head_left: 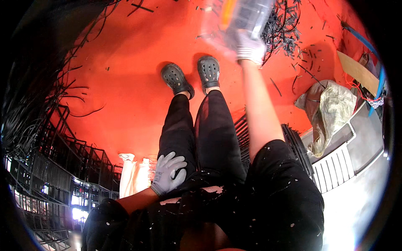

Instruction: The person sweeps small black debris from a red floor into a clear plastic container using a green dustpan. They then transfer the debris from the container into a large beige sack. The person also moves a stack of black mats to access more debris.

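Over the red floor's (125,104) far edge, the right hand (250,47) grips a blurred clear container (250,16) near black strips (288,30); the left hand (169,173), empty and splayed, rests on the thigh (178,143), probably for balance.

The floor (121,113) is red. Along the left edge, a tangle of dark strands (25,121) sits above black racks (52,180), with a white bundle (127,180) near them. On the right, a crumpled pale sack (335,108) lies near a tan board (358,74), a red cord (354,85) and a blue tube (364,39). A white slatted panel (335,170) lies below the sack, near stacked black frames (299,146).
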Demonstrator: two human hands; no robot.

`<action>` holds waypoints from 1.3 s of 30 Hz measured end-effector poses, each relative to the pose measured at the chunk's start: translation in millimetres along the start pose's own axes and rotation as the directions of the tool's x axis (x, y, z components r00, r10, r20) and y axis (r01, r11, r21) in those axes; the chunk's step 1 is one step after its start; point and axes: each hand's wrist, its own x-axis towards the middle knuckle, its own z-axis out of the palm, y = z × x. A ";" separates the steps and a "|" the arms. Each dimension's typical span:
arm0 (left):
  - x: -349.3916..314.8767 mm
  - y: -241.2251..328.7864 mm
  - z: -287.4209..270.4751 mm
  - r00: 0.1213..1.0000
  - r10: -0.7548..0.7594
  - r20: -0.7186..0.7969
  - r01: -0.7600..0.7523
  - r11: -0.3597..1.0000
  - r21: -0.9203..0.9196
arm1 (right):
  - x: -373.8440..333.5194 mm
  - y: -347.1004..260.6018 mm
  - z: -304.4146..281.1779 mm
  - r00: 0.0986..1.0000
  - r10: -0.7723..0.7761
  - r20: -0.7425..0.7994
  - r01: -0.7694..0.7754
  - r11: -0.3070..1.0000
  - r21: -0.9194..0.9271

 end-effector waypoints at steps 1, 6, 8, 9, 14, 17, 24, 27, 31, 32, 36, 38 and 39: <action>0.8 0.3 0.1 1.000 -0.003 0.005 0.003 1.000 0.005 | -33.1 -27.2 9.2 0.991 0.008 0.137 -0.025 0.992 0.126; 9.5 3.3 -7.7 0.999 -0.001 0.035 0.000 1.000 0.018 | -96.1 -69.7 151.8 0.820 -0.122 0.559 0.186 0.981 -0.059; 8.1 0.3 -6.0 0.999 -0.015 0.031 0.015 1.000 0.007 | -79.6 -88.0 163.0 0.839 -0.082 0.538 0.193 0.969 -0.154; 10.9 -1.2 -13.1 0.998 -0.003 0.066 0.001 1.000 0.027 | -62.8 -89.3 168.5 0.858 -0.046 0.511 0.177 0.962 -0.210; 12.0 7.4 -10.1 1.000 0.007 0.025 -0.008 1.000 0.029 | 31.6 -23.1 125.7 0.836 -0.173 0.520 0.523 0.534 -0.664; 15.0 12.5 -16.3 0.999 0.018 0.049 -0.022 0.997 0.072 | 91.5 26.8 66.6 0.984 0.169 0.053 -0.132 0.900 -0.416; 16.0 19.1 -16.2 0.999 0.020 0.040 -0.024 0.994 0.104 | 27.8 10.6 -46.2 0.969 0.235 -0.076 -0.232 0.972 0.049; 22.1 23.4 -22.3 0.998 0.031 0.062 -0.039 0.990 0.134 | -19.2 25.8 19.7 0.967 0.085 0.239 -0.082 0.996 -0.024; 24.5 21.0 -18.1 0.995 0.004 0.099 -0.016 0.992 0.125 | -42.9 6.6 88.6 0.885 0.007 0.466 0.092 0.978 -0.189; 26.2 23.3 -19.4 0.993 -0.005 0.116 -0.009 0.993 0.121 | -33.1 6.5 92.9 0.883 0.077 0.463 0.076 0.950 -0.303; 27.0 23.6 -19.3 0.992 -0.014 0.124 -0.003 0.990 0.138 | 62.5 103.4 67.0 0.963 -0.034 0.268 0.115 0.950 -0.292; 26.8 25.4 -16.4 0.993 -0.003 0.114 -0.013 0.989 0.145 | 97.0 129.9 1.1 0.978 -0.068 0.200 0.144 0.905 -0.401; 27.6 29.2 -17.4 0.993 0.002 0.114 -0.019 0.989 0.149 | 115.9 155.3 -25.8 0.992 0.020 0.127 0.024 0.942 -0.335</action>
